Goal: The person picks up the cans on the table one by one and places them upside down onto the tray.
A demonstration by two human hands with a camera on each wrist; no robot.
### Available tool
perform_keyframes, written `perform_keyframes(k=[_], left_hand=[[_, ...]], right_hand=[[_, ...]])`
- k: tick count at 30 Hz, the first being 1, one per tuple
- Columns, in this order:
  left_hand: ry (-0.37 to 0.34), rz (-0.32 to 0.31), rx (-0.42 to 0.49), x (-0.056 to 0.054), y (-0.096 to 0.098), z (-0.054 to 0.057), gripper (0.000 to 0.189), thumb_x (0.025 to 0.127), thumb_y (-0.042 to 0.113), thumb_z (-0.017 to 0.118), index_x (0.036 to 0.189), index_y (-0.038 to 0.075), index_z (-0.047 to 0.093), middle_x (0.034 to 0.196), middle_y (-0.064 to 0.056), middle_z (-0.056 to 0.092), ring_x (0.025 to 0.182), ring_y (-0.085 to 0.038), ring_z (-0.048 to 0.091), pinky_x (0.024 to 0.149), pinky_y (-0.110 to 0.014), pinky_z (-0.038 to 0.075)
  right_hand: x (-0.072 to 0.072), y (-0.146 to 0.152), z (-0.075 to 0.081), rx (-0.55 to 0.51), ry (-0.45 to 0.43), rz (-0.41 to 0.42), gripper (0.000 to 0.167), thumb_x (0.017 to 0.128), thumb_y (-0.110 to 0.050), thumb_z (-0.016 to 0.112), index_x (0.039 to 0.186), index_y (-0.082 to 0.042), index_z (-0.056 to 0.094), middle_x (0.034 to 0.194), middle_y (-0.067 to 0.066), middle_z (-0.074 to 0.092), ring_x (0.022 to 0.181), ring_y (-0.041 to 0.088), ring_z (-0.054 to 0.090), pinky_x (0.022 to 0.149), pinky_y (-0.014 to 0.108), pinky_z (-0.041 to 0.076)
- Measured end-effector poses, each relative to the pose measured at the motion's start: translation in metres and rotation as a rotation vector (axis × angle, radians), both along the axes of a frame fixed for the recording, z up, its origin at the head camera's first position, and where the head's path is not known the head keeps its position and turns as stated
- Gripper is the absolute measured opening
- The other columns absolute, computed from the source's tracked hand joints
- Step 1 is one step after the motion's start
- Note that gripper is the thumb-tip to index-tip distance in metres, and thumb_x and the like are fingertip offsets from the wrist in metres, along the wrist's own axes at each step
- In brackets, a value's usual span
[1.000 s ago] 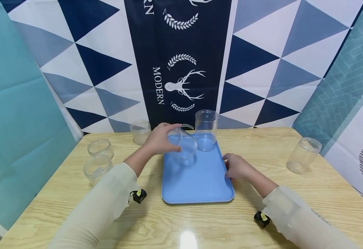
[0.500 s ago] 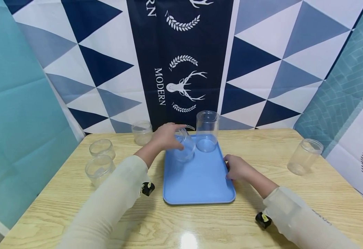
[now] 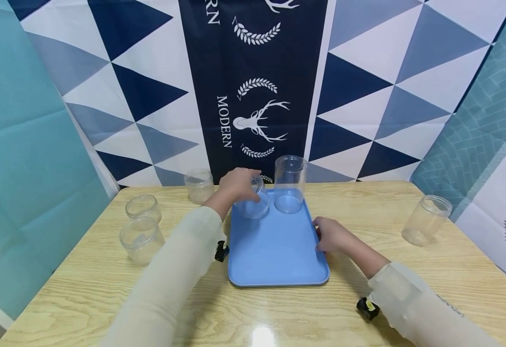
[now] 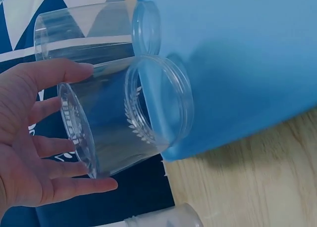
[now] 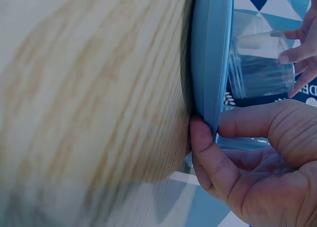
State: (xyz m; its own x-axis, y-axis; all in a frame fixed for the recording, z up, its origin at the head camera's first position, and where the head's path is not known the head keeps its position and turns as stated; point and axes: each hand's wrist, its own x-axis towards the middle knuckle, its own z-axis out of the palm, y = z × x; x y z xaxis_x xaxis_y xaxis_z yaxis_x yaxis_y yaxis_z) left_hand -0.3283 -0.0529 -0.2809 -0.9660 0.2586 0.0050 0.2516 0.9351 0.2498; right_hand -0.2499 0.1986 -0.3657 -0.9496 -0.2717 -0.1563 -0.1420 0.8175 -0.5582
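Note:
A clear jar [image 3: 255,205] is at the back left of the blue tray [image 3: 279,250], threaded mouth downward. My left hand [image 3: 239,185] spans its upturned base; in the left wrist view, the thumb and fingers [image 4: 64,71] lie on opposite sides of the jar [image 4: 114,118]. Beside it on the tray stands a taller-looking clear jar [image 3: 289,185], also mouth down. My right hand [image 3: 333,234] pinches the tray's right edge, thumb above the rim and fingers beneath it in the right wrist view, where the tray [image 5: 210,49] appears edge-on.
On the wooden table [image 3: 253,313], a clear jar [image 3: 198,185] stands behind my left forearm. Two short, wide clear jars [image 3: 143,207] are at the left, one partly beside my sleeve. Another clear jar [image 3: 426,221] stands far right. A patterned cloth [image 3: 253,96] hangs behind the table.
My left hand has moved slightly away and to the right, and its tilted jar has come more upright over the tray. My right hand keeps its hold on the tray's edge.

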Motion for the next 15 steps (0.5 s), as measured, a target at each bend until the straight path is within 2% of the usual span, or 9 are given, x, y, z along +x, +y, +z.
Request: perform_keyframes(k=[7, 15], left_hand=[[-0.039, 0.032, -0.004, -0.011, 0.009, 0.002, 0.074, 0.073, 0.033, 0.081, 0.141, 0.032, 0.053, 0.129, -0.002, 0.059, 0.104, -0.024, 0.054, 0.077, -0.041, 0.049], [-0.082, 0.060, -0.029, -0.021, 0.009, 0.000, 0.073, 0.077, 0.041, 0.077, 0.144, 0.033, 0.050, 0.138, -0.007, 0.051, 0.108, -0.029, 0.049, 0.086, -0.044, 0.046]], right_hand=[[-0.001, 0.002, -0.001, 0.017, -0.001, -0.004, 0.059, 0.073, 0.014, 0.069, 0.126, 0.020, 0.044, 0.098, 0.021, 0.060, 0.079, 0.026, 0.060, 0.060, 0.032, 0.056], [0.000, 0.000, -0.001, 0.016, 0.009, 0.003, 0.060, 0.072, 0.014, 0.069, 0.126, 0.020, 0.044, 0.099, 0.022, 0.060, 0.080, 0.027, 0.060, 0.060, 0.032, 0.056]])
